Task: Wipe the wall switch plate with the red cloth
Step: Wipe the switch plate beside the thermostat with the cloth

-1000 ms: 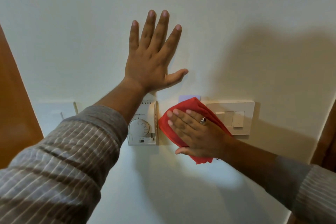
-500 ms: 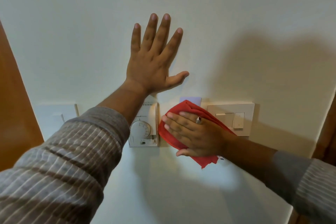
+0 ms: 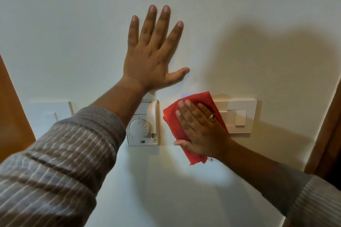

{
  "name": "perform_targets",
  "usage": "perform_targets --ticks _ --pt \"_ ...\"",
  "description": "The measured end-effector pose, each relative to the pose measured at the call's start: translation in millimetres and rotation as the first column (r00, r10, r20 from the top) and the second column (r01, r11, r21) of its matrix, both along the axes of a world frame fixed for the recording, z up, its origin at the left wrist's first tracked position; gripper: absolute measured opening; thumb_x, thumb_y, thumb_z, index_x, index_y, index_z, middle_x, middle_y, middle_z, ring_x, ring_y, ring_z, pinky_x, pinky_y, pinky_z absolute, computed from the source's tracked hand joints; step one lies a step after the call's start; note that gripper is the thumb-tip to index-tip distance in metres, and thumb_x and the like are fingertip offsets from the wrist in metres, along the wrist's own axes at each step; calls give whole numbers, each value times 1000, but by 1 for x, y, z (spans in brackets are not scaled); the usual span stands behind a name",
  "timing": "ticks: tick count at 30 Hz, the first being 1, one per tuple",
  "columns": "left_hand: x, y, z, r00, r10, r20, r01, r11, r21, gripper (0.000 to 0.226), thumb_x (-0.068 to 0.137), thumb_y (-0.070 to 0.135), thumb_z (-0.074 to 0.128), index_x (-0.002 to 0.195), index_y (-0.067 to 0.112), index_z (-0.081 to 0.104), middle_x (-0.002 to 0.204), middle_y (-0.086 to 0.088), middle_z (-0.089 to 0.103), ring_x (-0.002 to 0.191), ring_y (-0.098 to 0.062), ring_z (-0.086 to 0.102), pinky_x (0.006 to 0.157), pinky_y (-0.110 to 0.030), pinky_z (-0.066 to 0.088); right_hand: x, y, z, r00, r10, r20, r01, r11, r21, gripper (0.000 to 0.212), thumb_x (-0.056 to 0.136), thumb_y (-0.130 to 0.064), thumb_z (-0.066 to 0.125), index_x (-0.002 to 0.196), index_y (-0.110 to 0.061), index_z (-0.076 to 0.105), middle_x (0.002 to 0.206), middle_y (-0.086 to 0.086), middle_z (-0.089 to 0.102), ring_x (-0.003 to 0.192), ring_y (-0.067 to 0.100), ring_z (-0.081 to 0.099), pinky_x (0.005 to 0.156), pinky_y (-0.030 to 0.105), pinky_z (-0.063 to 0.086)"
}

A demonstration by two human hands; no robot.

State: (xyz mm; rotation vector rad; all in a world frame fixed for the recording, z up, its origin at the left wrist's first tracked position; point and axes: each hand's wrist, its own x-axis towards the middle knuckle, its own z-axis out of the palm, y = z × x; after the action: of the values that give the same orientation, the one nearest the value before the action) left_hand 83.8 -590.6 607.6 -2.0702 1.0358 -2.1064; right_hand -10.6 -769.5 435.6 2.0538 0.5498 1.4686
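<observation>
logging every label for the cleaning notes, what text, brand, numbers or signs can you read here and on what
Thermostat, brand line above the dial: partly hidden by the left forearm; the visible part seems to read "Home", the rest unreadable.
Thermostat dial: numbers and tick marks around the scale, too small and blurred to read.
Thermostat slider switch: tiny markings, unreadable.
Switch plate: no text visible.
Red cloth, under the right hand: a small tag at the bottom edge, unreadable.

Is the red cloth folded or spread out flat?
Folded: the red cloth shows layered edges at its left side, under the right hand.
</observation>
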Motion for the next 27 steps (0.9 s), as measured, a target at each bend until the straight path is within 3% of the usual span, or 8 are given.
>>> perform_targets --ticks 3,5,11,15,17,22,25,27 --pt "-1 1 -2 1000 4 -7 -4 1000 -1 102 86 86 33 161 17 27 165 -24 31 151 -49 28 119 -69 19 -3 -15 -2 999 3 -48 -15 970 -244 76 101 -56 41 152 -2 26 157 16 23 151 38 13 125 48 7" --pt "-1 2 -6 1000 12 -23 -12 1000 -25 102 87 86 33 161 16 27 166 -24 30 152 -48 27 120 -68 17 -7 -23 3 993 28 -112 -63 947 -315 73 102 -51 46 153 -3 25 158 14 23 152 34 12 125 45 8" --pt "-8 -3 -26 988 1 -154 -30 982 -188 107 87 86 33 161 10 26 166 -28 26 153 -50 23 119 -70 13 -13 -10 -15 998 -48 51 45 997 59 82 100 -58 43 154 0 23 161 22 21 152 38 13 125 49 7" --pt "-12 -5 -20 985 -14 -171 -20 980 -196 108 86 87 32 162 11 22 167 -27 22 154 -50 19 119 -72 10 -11 -26 -7 999 -11 -41 0 965 -263 83 101 -56 43 156 0 17 161 18 17 154 36 6 125 49 3" --pt "-11 -2 -14 988 -1 -157 -29 981 -191 109 85 88 33 162 12 22 167 -27 23 153 -50 20 119 -73 12 -6 -28 2 996 -8 -94 -23 946 -323 79 103 -54 41 156 -1 18 162 16 13 154 35 8 125 47 3" --pt "1 19 10 994 29 -105 -44 989 -143 113 81 94 32 161 15 25 166 -27 27 152 -52 24 115 -78 15 -7 -18 -3 999 14 -46 -23 979 -204 80 101 -58 42 155 -1 22 160 17 19 153 36 11 126 47 7" --pt "8 31 24 992 41 -123 -69 969 -237 116 79 95 32 161 15 24 166 -29 25 152 -54 21 115 -78 10 -4 -10 -11 999 -28 24 29 998 -56 87 98 -63 42 154 0 21 159 19 19 151 37 13 125 49 9" --pt "9 31 21 988 53 -144 -89 962 -259 115 80 95 31 162 15 22 167 -27 22 153 -53 18 115 -78 8 0 -8 -14 999 -36 20 37 996 -83 89 98 -64 42 155 -1 19 159 18 19 151 38 11 125 50 7"
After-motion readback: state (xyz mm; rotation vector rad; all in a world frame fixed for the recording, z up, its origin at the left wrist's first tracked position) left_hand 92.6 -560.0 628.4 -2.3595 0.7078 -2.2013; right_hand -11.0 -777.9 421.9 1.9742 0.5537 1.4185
